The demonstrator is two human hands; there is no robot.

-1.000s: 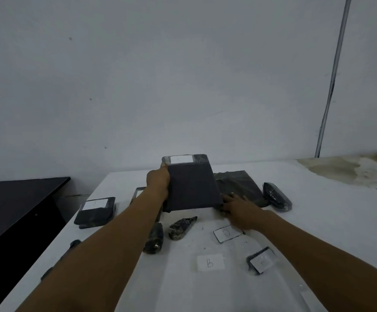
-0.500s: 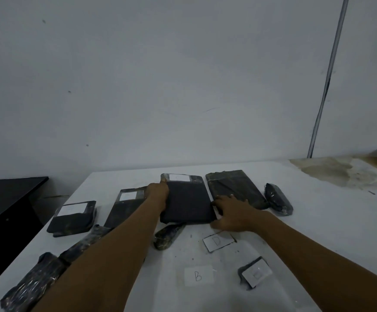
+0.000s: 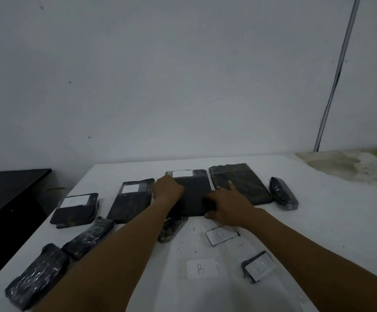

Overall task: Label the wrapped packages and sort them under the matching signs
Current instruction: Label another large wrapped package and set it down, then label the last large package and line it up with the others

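A: Where's the package being sorted?

B: The dark flat package (image 3: 193, 194) lies on the white tabletop (image 3: 318, 221), third in the far row, white label at its 12 o'clock end. The left hand (image 3: 168, 189) holds its left edge, fingers curled over it. The right hand (image 3: 227, 207) rests at its near right corner with fingers spread; whether that grip clamps the corner or only presses, I cannot tell.

A: What could go wrong?

B: It sits tight against the unlabelled package (image 3: 239, 183) at 3 o'clock. A sideways nudge would likely shove that one toward the small wrapped bundle (image 3: 283, 193) beyond it.

A: And nearer?

B: The forearms cross over a small bundle (image 3: 171, 228) at 6 o'clock, and the loose slips marked D (image 3: 220, 235) and B (image 3: 201, 268) lie just behind. I'd guess a careless pull-back would sweep them off their spots.
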